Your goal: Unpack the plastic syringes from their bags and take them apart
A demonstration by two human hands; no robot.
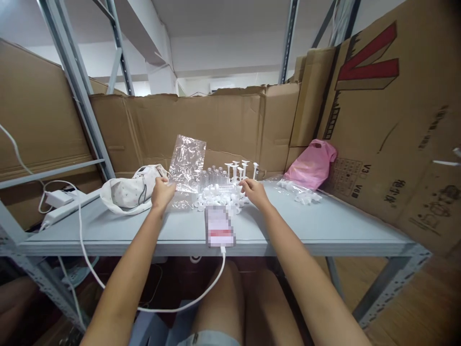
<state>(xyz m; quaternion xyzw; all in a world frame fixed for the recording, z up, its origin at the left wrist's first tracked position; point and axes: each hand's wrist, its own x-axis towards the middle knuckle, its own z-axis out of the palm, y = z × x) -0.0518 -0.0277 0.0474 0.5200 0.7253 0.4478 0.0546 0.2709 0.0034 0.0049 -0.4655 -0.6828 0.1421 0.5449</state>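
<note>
My left hand (163,193) is closed with its fingers curled, at the left edge of a clear plastic bag (187,161) that stands partly upright. What those fingers hold, if anything, cannot be made out. My right hand (255,193) pinches at the right side of a pile of small white plastic caps (216,197); the thing between its fingertips is too small to name. Behind the pile stand several clear bottles (214,175). Several white pump-like pieces (235,169) stand upright beside them. A phone (219,226) lies in front, its screen blurred out.
A white cloth bag (126,190) lies left on the grey table (324,223), near a power strip (72,211). A white cable (180,310) loops from the phone. To the right are a pink plastic bag (312,163), more white pieces (306,197) and a large cardboard box (396,120).
</note>
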